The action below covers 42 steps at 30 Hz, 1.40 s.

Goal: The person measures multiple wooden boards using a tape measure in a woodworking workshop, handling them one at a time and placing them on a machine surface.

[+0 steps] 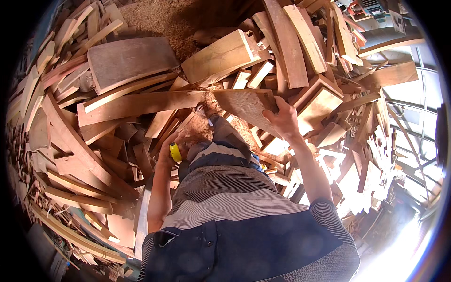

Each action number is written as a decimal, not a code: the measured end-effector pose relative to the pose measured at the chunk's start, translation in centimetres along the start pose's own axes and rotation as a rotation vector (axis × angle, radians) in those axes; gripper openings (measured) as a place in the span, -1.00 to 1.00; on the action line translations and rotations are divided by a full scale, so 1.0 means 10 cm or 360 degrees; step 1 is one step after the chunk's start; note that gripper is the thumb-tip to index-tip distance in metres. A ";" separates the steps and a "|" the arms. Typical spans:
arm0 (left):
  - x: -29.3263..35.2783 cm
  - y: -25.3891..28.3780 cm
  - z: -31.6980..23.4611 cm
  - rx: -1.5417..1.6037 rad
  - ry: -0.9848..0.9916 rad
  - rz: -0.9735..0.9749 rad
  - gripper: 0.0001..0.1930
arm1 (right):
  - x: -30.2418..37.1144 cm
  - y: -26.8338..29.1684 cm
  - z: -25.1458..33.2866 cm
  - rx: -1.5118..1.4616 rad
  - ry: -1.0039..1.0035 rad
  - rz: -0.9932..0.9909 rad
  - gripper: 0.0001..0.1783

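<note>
My right hand [284, 118] is closed on the right end of a broad brown wooden board [246, 104], with the thumb on its near face. The board is tilted, and its left end meets a long curved plank [145, 104]. Low beside my left thigh is my left hand [177, 141], its fingers hard to make out against the wood behind. A small bright yellow thing [175, 152] shows at that hand; whether it is worn or held is unclear. My shoe [201, 110] stands among the offcuts and sawdust.
Heaped offcuts surround me, with curved strips [89, 155] on the left and thick blocks [322, 103] on the right. A wide grey-brown slab [131, 61] and a pale block [218, 54] lie ahead. Sawdust [157, 21] covers ground beyond. Strong light floods the right side.
</note>
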<state>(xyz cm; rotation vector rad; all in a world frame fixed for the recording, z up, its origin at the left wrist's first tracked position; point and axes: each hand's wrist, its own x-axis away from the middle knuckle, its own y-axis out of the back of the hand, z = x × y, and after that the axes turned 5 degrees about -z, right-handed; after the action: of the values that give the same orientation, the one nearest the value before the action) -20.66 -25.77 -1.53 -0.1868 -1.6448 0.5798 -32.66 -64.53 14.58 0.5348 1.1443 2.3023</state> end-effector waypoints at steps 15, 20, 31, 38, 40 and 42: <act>-0.08 0.58 0.18 -0.0239 -0.0261 -0.0495 -0.62 | -0.11 -0.22 -2.34 0.0282 -0.0236 0.0069 -0.45; 0.00 0.27 0.20 -0.0350 -0.0419 -0.0545 -0.63 | -0.18 -0.21 -3.05 0.0744 -0.0466 -0.0029 -0.73; 0.19 -0.38 0.14 -0.0273 -0.0892 -0.0152 -0.78 | -0.96 -1.30 -2.26 -0.0567 -0.0536 0.0196 -0.80; 0.49 -0.94 -0.13 0.0208 -0.1164 -0.0184 -0.88 | -0.64 -2.02 0.92 -0.1429 -0.0511 0.1847 -0.46; 0.49 -0.98 -0.14 0.0300 -0.1343 -0.0219 -0.88 | -0.48 -1.90 1.54 -0.1374 -0.0435 0.2326 -0.50; 0.38 -0.97 -0.17 0.0379 -0.1559 -0.0261 -0.85 | -0.51 -2.18 1.49 -0.0998 0.0967 0.2066 -0.48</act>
<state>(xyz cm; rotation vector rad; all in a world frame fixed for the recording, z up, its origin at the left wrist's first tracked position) -17.68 -31.91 6.50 0.4827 -2.4681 0.7956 -14.70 -47.21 4.66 0.3462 0.0584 3.8939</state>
